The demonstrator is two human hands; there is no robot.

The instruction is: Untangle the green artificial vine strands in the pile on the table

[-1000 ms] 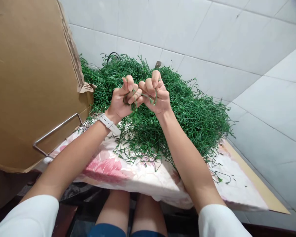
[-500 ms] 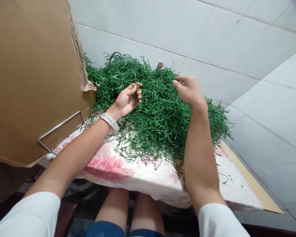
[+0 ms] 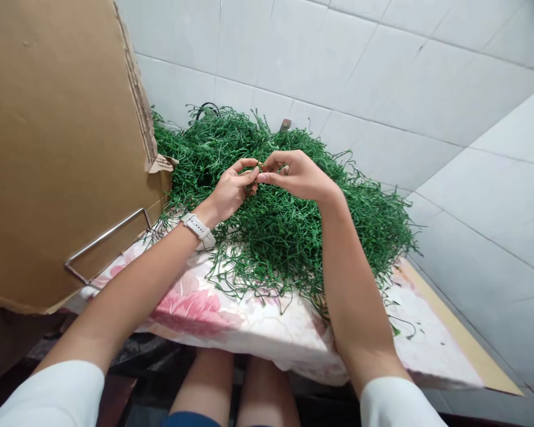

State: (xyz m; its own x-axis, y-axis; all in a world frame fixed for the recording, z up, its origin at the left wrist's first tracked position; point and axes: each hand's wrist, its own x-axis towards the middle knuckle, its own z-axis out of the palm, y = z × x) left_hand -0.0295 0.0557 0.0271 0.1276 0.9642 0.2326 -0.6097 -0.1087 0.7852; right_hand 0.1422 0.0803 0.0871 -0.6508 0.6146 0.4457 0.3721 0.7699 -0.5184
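A large heap of thin green plastic-looking stems [image 3: 289, 231] with small knobbed tips covers much of the cloth. Above its middle, my left hand [image 3: 234, 188] pinches a green stem between thumb and fingers; a pale watch strap circles that wrist. My right hand [image 3: 296, 175] meets it from the right, thumb and forefinger closed at the same stem, fingertips nearly touching those of the left. Most of the held stem is hidden by the fingers.
A tall cardboard box [image 3: 62, 148] with a metal handle [image 3: 107, 240] stands at the left. Pink flowers pattern the white tablecloth [image 3: 249, 335]. Behind rises a white tiled wall [image 3: 293, 53]; a cardboard edge [image 3: 463, 338] shows at right. Loose stem bits lie near it.
My right hand has come left and slightly down from over the heap's right side to meet my left hand. The left stays nearly in place, still pinching a stem.
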